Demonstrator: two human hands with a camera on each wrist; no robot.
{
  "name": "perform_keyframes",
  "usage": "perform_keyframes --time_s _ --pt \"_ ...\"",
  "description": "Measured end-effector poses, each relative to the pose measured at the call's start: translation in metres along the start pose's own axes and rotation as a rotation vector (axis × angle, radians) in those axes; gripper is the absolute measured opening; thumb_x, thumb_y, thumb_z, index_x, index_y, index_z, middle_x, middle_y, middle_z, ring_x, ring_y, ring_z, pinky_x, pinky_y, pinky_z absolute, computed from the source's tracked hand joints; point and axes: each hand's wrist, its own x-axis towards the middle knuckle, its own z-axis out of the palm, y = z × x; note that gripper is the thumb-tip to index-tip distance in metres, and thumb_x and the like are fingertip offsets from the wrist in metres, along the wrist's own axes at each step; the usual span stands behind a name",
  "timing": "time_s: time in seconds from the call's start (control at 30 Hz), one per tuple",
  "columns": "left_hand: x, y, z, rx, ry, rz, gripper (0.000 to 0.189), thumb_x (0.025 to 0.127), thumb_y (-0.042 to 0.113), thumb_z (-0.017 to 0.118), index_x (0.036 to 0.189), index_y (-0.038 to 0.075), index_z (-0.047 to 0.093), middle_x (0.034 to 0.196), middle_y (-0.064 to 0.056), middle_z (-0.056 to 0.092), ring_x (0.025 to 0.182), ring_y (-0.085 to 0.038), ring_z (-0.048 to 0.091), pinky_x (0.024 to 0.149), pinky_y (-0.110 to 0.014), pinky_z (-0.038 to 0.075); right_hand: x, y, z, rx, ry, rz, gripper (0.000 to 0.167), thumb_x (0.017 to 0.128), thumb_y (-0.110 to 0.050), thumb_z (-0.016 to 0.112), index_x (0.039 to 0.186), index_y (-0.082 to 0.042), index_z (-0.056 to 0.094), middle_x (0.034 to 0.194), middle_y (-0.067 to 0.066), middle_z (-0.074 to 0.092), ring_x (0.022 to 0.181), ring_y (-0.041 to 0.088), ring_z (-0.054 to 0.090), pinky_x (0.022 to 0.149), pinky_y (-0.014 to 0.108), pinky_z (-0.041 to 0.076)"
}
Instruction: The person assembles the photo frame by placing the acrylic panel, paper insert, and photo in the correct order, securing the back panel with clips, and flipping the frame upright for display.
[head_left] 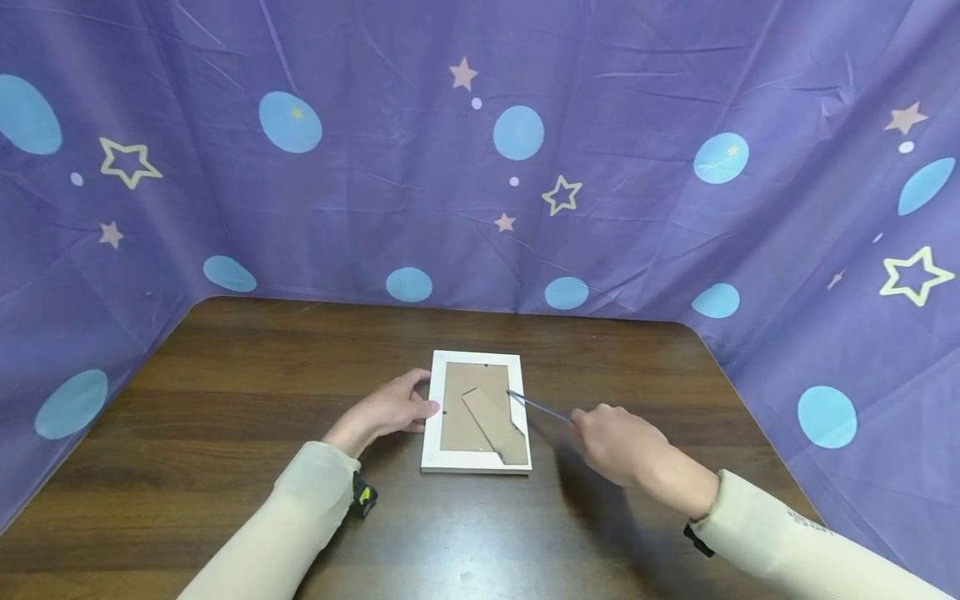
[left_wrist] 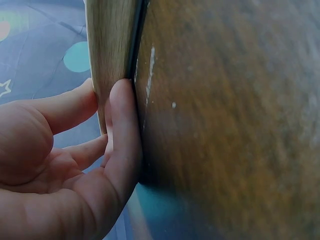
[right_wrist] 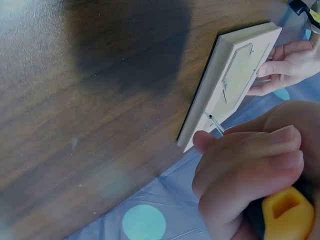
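Observation:
A white picture frame (head_left: pixel 476 462) lies face down on the table, its brown backing board (head_left: pixel 455 425) and slanted easel stand (head_left: pixel 495 427) facing up. My left hand (head_left: pixel 392 408) holds the frame's left side, the thumb on the upper edge and other fingers against its side (left_wrist: pixel 112 45). From the right, my right hand (head_left: pixel 618 443) grips a screwdriver (head_left: pixel 546 409) by its yellow and black handle (right_wrist: pixel 287 215). The screwdriver's tip touches the backing's right edge, by a small dark tab. Other small dark tabs show at the backing's top and left edges.
The frame rests near the middle of a brown wood-grain table (head_left: pixel 262 375). Purple cloth (head_left: pixel 420 167) with stars and blue dots hangs behind the table and along both sides. Dark straps sit at both wrists, below pale sleeves (head_left: pixel 772 525).

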Motion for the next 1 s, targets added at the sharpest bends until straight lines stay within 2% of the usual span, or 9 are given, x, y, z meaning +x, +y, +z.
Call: perform_keyframes --time_s 0.17,0.33,0.53,0.77,1.0 --pt "0.0 0.0 0.0 0.004 0.0 -0.004 0.066 0.096 0.003 0.064 0.153 -0.001 0.03 0.099 -0.02 0.055 0.083 -0.026 0.064 0.075 -0.033 0.062 0.001 -0.003 -0.004 -0.049 0.03 -0.024 0.026 0.102 -0.016 0.048 0.077 -0.014 0.056 0.064 0.002 0.056 0.062 0.026 0.064 0.051 0.044 0.055" --pt "0.0 0.001 0.001 -0.01 -0.002 0.014 0.064 0.096 0.0 0.063 0.151 -0.004 0.03 0.096 -0.02 0.054 0.081 -0.025 0.063 0.076 -0.035 0.062 0.0 -0.007 -0.007 -0.118 0.075 -0.053 0.02 0.096 -0.006 0.053 0.077 -0.012 0.056 0.067 0.005 0.058 0.06 0.028 0.064 0.047 0.045 0.055" --pt "-0.002 0.002 0.002 0.0 0.002 0.025 0.064 0.096 0.0 0.063 0.15 -0.006 0.03 0.095 -0.02 0.055 0.08 -0.025 0.063 0.075 -0.035 0.062 0.001 -0.011 -0.01 -0.216 0.143 -0.116 0.019 0.089 0.0 0.057 0.073 -0.009 0.057 0.065 0.006 0.057 0.056 0.027 0.063 0.042 0.043 0.055" --pt "-0.002 0.002 0.0 0.031 0.006 0.017 0.065 0.096 0.003 0.064 0.152 -0.003 0.031 0.097 -0.02 0.056 0.08 -0.025 0.064 0.074 -0.034 0.062 0.006 -0.016 -0.02 -0.276 0.154 -0.135 0.024 0.081 0.005 0.055 0.065 -0.012 0.057 0.059 0.005 0.058 0.049 0.022 0.059 0.037 0.039 0.052" --pt "-0.002 0.003 0.0 0.034 0.001 0.014 0.065 0.097 0.003 0.064 0.152 -0.003 0.03 0.096 -0.02 0.055 0.08 -0.026 0.064 0.074 -0.034 0.062 0.01 -0.019 -0.024 -0.398 0.209 -0.204 0.023 0.077 0.005 0.057 0.061 -0.012 0.057 0.057 0.004 0.058 0.047 0.02 0.058 0.037 0.035 0.052"
